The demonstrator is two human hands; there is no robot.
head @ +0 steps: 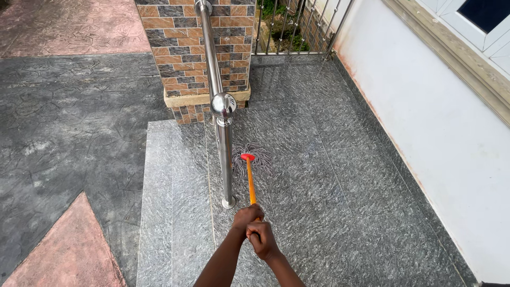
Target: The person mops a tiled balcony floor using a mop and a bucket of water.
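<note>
Grey speckled granite tiles (340, 175) covered the porch landing, with a step down on the left toward darker stamped concrete (69, 117).

String mop (251, 158): grey strands fanned flat on the tiles just right of the steel railing post (225, 154), red socket at the centre, orange handle (250, 183) running back toward the camera. Mop head sat close beside the post but looked apart from its base flange.

Both hands were stacked at the near end of the handle. Left hand (247, 216) was higher up the shaft, fingers curled tight around it. Right hand (261, 238) was just below and touching the left, fingers also wrapped fully closed on the handle. No gap seen in either grip.

Judgement on doing the stroke well: keep the strands spread and pressed flat, draw in short overlapping passes, and angle the head so it sweeps around the post flange without the socket knocking the steel. Keeping the handle low seemed likely to help reach the corner by the pillar.

Outward: polished handrail (210, 48) with a ball cap (223, 103) rose to a brick-patterned tiled pillar (186, 37) on a cream plinth. Metal bar fence (297, 24) closed the far end, greenery behind. White wall (441, 122) ran down the right with reddish staining along its foot and a window frame (478, 21) above. Pink concrete patches (69, 255) lay at the left edges.
</note>
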